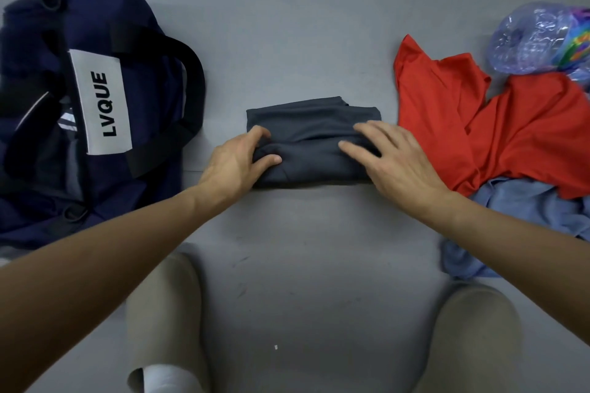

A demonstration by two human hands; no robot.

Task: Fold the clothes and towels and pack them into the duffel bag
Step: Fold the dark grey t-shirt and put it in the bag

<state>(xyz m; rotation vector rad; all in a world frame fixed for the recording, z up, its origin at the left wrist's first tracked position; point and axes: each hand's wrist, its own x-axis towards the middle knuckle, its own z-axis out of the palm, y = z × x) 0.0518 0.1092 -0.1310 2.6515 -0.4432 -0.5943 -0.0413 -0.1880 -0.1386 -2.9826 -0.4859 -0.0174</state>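
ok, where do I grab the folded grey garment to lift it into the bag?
Grip both short ends, coming in from left and right: the folded grey garment is a wide, loose stack, so a one-sided grab would likely unfold it.

Both bare forearms are extended forward and inward. The left hand (241, 158) is curled, thumb opposed, apparently pinching the folded dark grey garment (314, 120). The right hand (392, 163) is laid palm down on it, fingers spread.
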